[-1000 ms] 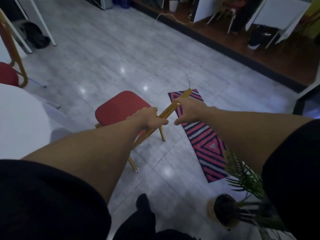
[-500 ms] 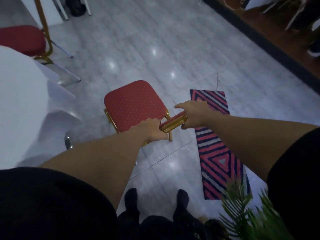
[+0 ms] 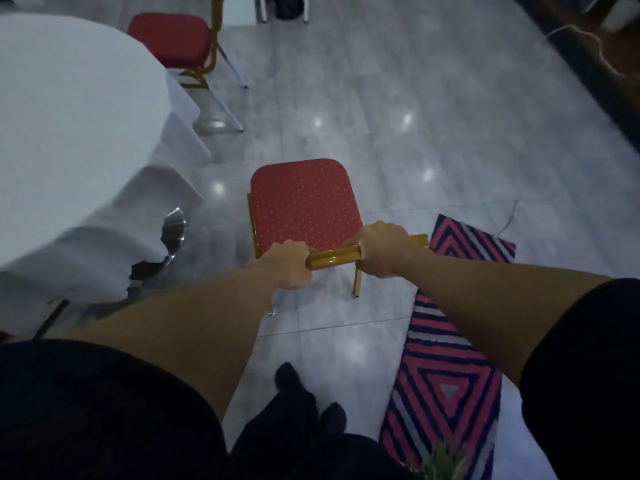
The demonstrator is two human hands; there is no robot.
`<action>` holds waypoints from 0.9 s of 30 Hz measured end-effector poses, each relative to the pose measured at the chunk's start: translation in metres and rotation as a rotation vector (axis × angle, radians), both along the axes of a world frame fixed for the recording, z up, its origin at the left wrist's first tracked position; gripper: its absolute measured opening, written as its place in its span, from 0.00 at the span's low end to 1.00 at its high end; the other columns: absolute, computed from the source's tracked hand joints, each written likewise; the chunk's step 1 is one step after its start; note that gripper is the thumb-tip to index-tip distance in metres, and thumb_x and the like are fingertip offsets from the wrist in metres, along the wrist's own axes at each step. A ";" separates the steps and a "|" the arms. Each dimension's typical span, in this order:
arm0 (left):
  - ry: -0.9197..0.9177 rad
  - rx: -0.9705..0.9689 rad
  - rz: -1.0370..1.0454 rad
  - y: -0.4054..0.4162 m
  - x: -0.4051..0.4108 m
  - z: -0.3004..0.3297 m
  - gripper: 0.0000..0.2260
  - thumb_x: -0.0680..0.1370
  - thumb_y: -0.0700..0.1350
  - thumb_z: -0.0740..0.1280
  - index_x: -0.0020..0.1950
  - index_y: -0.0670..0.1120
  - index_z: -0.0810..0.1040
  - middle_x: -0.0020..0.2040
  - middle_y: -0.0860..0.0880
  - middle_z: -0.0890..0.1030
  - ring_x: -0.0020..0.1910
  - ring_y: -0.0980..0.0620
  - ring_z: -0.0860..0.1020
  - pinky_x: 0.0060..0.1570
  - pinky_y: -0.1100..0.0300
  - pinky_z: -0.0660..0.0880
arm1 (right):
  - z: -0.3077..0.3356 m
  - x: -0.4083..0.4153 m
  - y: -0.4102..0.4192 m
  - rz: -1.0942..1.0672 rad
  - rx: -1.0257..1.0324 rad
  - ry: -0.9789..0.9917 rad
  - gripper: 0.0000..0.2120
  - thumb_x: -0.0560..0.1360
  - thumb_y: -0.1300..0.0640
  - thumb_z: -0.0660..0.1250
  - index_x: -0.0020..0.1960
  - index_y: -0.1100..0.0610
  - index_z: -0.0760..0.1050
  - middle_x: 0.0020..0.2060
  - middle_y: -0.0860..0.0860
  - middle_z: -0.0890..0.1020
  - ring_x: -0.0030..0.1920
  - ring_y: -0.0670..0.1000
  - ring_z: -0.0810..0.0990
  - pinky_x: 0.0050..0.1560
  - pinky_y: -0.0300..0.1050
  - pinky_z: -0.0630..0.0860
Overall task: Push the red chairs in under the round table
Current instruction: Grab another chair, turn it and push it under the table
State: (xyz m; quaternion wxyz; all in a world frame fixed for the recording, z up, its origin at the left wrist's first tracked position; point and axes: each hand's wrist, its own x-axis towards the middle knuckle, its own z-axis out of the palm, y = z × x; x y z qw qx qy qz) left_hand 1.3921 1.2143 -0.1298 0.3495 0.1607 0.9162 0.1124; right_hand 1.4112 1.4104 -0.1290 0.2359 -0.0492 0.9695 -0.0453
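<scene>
Left hand: the left hand is wrapped around the left end of the gold top rail of the near chair's back, fingers curled over it in a firm hold.
Right hand: the right hand grips the right end of the same rail, also closed tight around it; a short bare stretch of rail shows between the two fists.
Near red chair: the near red chair stands on the grey tiled floor, its dotted red seat pointing away from the person, well out from the table rather than under it.
Round table: the round table, covered in a white cloth, sits to the left of the chair; a shiny metal base part shows below the cloth's hem.
Far red chair: a far red chair stands at the table's far side, close to the cloth; whether its seat reaches under the tabletop is hard to judge from this angle.
Rug: a striped red, navy and grey rug lies on the floor to the right, just beside the near chair's right rear leg.
Feet: the person's dark feet stand behind the chair.
Plant: green leaves poke in at the bottom edge.
</scene>
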 end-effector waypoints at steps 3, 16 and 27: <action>0.009 0.017 0.035 0.004 -0.010 -0.003 0.22 0.75 0.40 0.65 0.67 0.55 0.81 0.48 0.47 0.82 0.52 0.42 0.83 0.56 0.52 0.81 | 0.000 -0.016 0.006 0.043 -0.001 0.009 0.11 0.76 0.57 0.67 0.47 0.41 0.84 0.36 0.46 0.81 0.35 0.49 0.79 0.32 0.44 0.69; 0.024 0.059 0.196 0.019 -0.037 -0.007 0.17 0.76 0.39 0.65 0.61 0.51 0.83 0.43 0.49 0.81 0.48 0.45 0.83 0.54 0.53 0.79 | 0.001 -0.091 0.021 0.296 -0.029 -0.014 0.14 0.77 0.57 0.69 0.55 0.41 0.85 0.40 0.47 0.84 0.39 0.51 0.83 0.41 0.50 0.83; 0.043 0.024 0.564 0.071 -0.040 -0.011 0.16 0.76 0.40 0.65 0.61 0.55 0.80 0.41 0.51 0.76 0.48 0.45 0.79 0.52 0.53 0.75 | 0.000 -0.163 0.051 0.692 -0.058 0.005 0.10 0.75 0.57 0.66 0.48 0.46 0.85 0.36 0.48 0.81 0.39 0.53 0.81 0.35 0.44 0.68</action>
